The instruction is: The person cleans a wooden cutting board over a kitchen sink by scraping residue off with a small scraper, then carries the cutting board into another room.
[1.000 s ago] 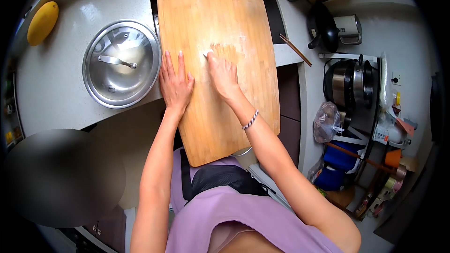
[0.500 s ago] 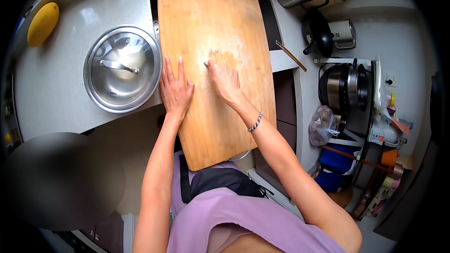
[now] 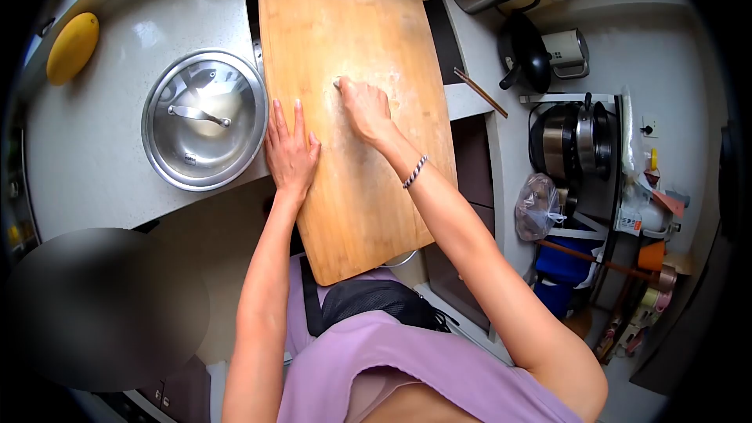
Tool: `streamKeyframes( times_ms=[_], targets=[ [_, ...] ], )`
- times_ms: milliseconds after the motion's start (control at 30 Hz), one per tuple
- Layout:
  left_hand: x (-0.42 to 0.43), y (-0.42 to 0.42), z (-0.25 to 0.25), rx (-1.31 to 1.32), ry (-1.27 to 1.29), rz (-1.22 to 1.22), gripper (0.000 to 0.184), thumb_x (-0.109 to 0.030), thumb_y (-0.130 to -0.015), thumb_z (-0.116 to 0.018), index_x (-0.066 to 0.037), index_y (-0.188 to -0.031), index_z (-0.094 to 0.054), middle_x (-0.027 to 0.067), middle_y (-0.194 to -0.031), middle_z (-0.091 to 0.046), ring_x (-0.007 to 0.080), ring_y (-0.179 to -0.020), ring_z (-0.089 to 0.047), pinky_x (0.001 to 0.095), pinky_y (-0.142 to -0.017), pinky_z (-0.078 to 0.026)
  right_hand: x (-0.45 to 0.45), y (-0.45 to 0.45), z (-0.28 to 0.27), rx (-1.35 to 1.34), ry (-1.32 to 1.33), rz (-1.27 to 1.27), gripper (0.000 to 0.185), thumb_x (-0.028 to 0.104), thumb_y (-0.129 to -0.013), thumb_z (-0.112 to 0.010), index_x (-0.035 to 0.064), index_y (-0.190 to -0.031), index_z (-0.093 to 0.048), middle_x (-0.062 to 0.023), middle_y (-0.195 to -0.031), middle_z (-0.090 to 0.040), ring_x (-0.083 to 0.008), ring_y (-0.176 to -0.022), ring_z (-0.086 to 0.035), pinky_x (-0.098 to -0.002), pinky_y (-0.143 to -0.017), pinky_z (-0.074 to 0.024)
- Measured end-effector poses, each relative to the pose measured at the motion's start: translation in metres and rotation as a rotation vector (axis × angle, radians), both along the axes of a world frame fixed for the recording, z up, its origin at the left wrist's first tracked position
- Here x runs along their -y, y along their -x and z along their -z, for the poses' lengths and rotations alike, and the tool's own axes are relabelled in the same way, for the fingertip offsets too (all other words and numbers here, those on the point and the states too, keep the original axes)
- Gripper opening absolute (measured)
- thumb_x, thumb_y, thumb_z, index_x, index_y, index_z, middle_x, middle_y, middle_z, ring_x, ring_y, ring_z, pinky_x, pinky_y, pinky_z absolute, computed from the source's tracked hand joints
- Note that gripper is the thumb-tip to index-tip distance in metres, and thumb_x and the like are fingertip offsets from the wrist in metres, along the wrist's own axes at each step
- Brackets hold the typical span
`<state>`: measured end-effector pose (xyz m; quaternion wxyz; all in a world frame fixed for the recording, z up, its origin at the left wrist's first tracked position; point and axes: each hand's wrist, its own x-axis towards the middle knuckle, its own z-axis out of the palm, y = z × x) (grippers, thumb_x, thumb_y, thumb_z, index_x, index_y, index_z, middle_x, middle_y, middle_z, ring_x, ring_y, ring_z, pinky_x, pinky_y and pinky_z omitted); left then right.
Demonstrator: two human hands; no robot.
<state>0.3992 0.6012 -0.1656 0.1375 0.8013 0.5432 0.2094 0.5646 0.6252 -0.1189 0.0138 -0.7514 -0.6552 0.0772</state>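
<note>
Countertop (image 3: 70, 153), pale grey, with a large wooden board (image 3: 352, 31) across its dark opening, near end at the person's waist. Left of the board sits a metal bowl (image 3: 146, 121) under a clear lid (image 3: 182, 84). Left hand (image 3: 291, 160) lies flat at the board's left edge, fingers spread. Right hand (image 3: 366, 110), mid-board, grips a small object (image 3: 337, 84), only its pale tip visible.

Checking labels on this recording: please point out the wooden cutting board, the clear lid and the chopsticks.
Wooden cutting board (image 3: 347, 160): head view, on bare wood near its centre.
Clear lid (image 3: 200, 114): head view, on the middle of its handle.
Chopsticks (image 3: 481, 93): head view, about midway along their length.
</note>
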Motion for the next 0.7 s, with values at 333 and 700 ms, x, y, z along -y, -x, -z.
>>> streamKeyframes(
  times_ms=[333, 700],
  targets=[
    [-0.001, -0.001, 0.007, -0.01, -0.014, -0.007, 0.06, -0.022, -0.082, -0.056, -0.008, -0.138, -0.04, 0.0242, -0.146, -0.024, 0.04, -0.134, -0.024, 0.0454, -0.11, -0.023, 0.016, -0.004, 0.021, 0.057, -0.194, -0.122, 0.011, 0.01, -0.086, -0.046, 0.0036, -0.087, -0.056, -0.0189, -0.075, -0.064, -0.0332, -0.071, -0.065, -0.042, -0.06, -0.0518],
    [0.001, 0.0, 0.004, -0.02, 0.003, 0.003, 0.061, -0.022, -0.081, -0.057, -0.009, -0.138, -0.04, 0.0235, -0.146, -0.025, 0.0392, -0.135, -0.024, 0.0453, -0.111, -0.023, 0.0, -0.003, 0.002, 0.008, -0.009, -0.003, 0.016, 0.014, -0.09, -0.045, 0.003, -0.091, -0.056, -0.0204, -0.076, -0.064, -0.0343, -0.071, -0.065, -0.0452, -0.064, -0.0512]
  ],
)
